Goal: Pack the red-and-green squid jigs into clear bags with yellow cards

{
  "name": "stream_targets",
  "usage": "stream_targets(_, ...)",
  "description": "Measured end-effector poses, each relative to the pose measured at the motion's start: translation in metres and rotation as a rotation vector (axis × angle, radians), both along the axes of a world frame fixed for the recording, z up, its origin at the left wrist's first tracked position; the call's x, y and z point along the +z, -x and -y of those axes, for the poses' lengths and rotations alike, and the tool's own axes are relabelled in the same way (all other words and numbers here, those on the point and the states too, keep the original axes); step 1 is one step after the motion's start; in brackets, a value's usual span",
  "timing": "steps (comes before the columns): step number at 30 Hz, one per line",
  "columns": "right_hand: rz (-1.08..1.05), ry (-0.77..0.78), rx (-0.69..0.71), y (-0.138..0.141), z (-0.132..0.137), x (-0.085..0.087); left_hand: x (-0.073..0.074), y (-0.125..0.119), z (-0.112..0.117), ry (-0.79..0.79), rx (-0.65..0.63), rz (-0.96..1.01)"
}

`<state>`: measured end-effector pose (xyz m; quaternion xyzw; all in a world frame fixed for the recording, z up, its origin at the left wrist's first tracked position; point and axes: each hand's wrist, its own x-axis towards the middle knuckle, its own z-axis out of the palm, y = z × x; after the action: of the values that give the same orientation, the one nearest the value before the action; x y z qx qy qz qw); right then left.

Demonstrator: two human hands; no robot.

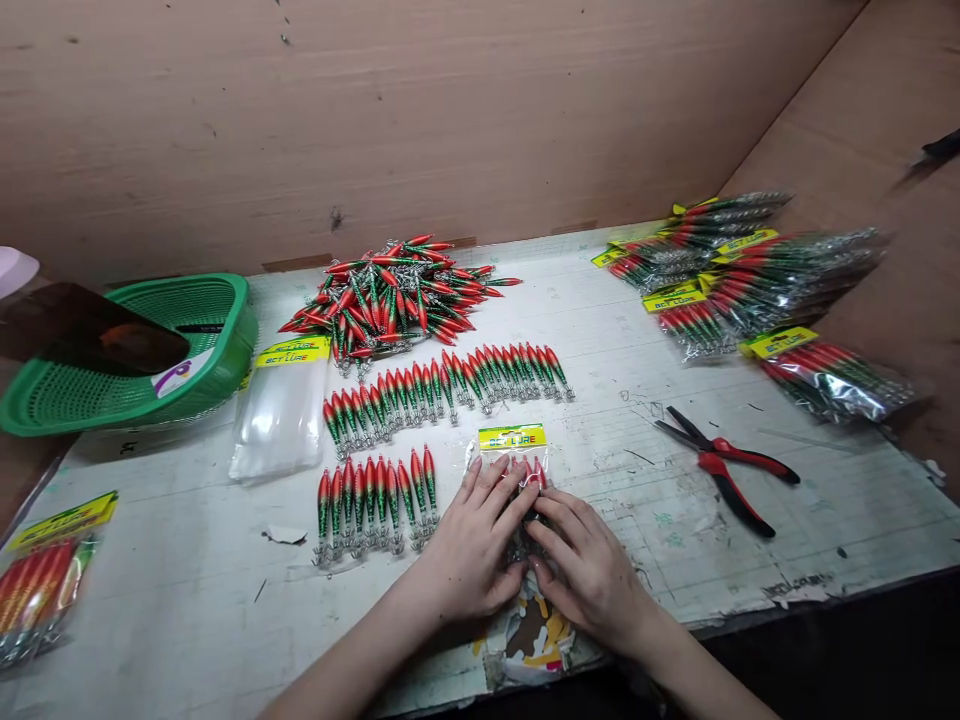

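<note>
Both of my hands rest on a clear bag of lures (514, 452) with a yellow header, lying near the table's front edge. My left hand (474, 545) lies on the bag's left side with its fingers spread flat. My right hand (589, 570) presses the bag's lower right, fingers stretched out. Red and green squid lures show through the plastic between the hands. Just left of the bag lies a short row of lures (375, 497). A longer row of lures (448, 385) stretches behind it, and a loose heap of lures (394, 297) sits further back.
A stack of empty bags (279, 415) lies left of the rows. A green basket (217, 330) holds a dark phone at the far left. Red-handled pliers (724, 465) lie to the right. Filled bags (750, 275) pile at the back right, and one filled bag (45, 575) sits at the front left.
</note>
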<state>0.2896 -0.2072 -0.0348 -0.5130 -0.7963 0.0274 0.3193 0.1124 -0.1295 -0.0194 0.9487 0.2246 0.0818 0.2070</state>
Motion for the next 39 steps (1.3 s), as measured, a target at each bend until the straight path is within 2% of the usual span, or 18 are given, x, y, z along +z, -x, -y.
stream_targets(8,-0.001,0.01,-0.005,0.002,-0.002,0.001,0.002,-0.003,-0.004,-0.049,-0.024,-0.039)
stream_targets(12,-0.04,0.031,0.076,-0.02,0.009,0.004,0.008,0.015,0.002,-0.108,-0.017,-0.024)
stream_targets(14,-0.015,0.015,0.088,-0.036,0.018,0.005,0.01,0.03,0.006,-0.184,-0.027,0.021)
stream_targets(16,0.068,-0.025,0.091,-0.049,0.026,0.005,0.009,0.043,0.011,-0.328,-0.061,0.093)
stream_targets(18,0.154,-0.077,0.127,-0.054,0.029,0.005,0.005,0.047,0.016,-0.464,-0.102,0.175)
stream_targets(20,0.2,-0.119,0.206,-0.05,0.028,0.007,0.002,0.043,0.02,-0.52,-0.13,0.26)
stream_targets(23,0.173,-0.132,0.304,-0.038,0.023,0.009,-0.001,0.032,0.023,-0.474,-0.118,0.379)
stream_targets(25,0.095,-0.116,0.313,-0.032,0.021,0.007,-0.002,0.028,0.024,-0.413,-0.089,0.411)
stream_targets(31,-0.1,-0.026,0.278,-0.033,0.026,-0.002,-0.004,0.03,0.022,-0.287,0.028,0.47)
stream_targets(35,-0.179,0.055,0.257,-0.031,0.026,0.001,-0.007,0.027,0.028,-0.263,0.085,0.453)
stream_targets(39,-0.31,0.16,0.142,-0.025,0.023,0.005,-0.012,0.022,0.037,-0.189,0.222,0.424)
